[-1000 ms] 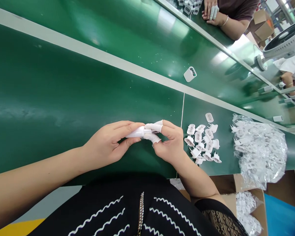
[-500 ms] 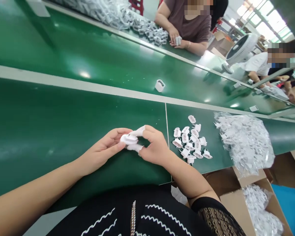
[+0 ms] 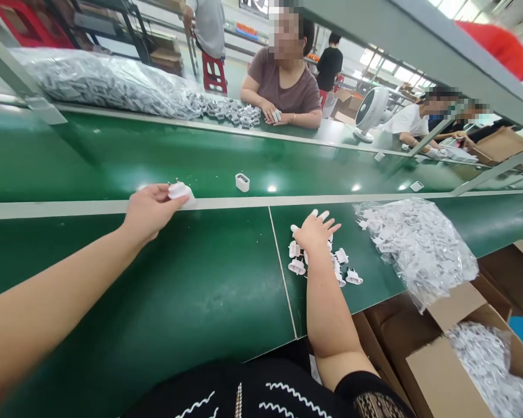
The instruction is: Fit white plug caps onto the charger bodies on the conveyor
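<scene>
My left hand grips a white plug adapter by its end, over the pale strip that runs along the green table. Metal pins stick up from the adapter's far side. Over a loose group of white plug pieces, my right hand reaches out with fingers spread and nothing visible in it. White covers sit on its thumb and some fingertips. The hand and forearm hide part of the group. A single white plug housing stands beyond the strip, between my two hands.
A clear bag of white plug parts lies at the right, above open cardboard boxes. Across the belt sits a co-worker beside a long bag of parts. A metal frame beam crosses overhead.
My hands have parted. The left has carried the white adapter forward and left to the strip; the right has let go and moved right over the loose plug pieces. The view has tilted up.
</scene>
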{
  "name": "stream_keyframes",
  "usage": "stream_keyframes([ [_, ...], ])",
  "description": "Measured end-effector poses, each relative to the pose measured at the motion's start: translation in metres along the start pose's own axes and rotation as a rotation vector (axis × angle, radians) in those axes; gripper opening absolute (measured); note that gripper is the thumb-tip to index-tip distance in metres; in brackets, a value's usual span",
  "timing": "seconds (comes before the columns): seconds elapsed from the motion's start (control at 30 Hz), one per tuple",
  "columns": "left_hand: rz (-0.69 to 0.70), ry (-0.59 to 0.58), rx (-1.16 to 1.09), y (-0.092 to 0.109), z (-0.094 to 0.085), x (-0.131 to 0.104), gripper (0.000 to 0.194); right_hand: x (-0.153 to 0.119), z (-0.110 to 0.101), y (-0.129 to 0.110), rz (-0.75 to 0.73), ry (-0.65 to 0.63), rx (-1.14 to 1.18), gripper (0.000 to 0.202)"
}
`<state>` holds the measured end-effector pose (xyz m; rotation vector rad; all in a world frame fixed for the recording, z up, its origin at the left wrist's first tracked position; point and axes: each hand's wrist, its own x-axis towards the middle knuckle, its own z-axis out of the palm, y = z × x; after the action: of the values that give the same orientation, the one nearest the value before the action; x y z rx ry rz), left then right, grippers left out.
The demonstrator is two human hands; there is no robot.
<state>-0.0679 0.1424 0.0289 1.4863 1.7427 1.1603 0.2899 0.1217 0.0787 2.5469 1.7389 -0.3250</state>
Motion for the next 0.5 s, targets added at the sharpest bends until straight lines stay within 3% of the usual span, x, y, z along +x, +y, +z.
stream_keyframes([
  [0.1,0.012,0.174,0.013,-0.010,0.006,0.048,0.058,0.000,0.003,0.002,-0.067,-0.034,0.016,0.056],
  [0.2,-0.016,0.281,0.020,-0.018,0.008,0.074,0.052,-0.005,0.005,0.000,-0.152,-0.046,0.044,0.046],
  [0.37,0.074,0.444,0.057,-0.012,0.012,0.061,0.042,-0.009,0.007,-0.003,-0.249,-0.001,0.157,0.038],
  [0.43,0.142,0.461,0.080,-0.002,0.025,0.051,0.044,-0.011,0.010,-0.005,-0.282,0.022,0.243,0.036],
  [0.5,0.168,0.395,0.092,0.010,0.047,0.049,0.062,-0.012,0.014,-0.007,-0.324,0.028,0.354,0.033],
])
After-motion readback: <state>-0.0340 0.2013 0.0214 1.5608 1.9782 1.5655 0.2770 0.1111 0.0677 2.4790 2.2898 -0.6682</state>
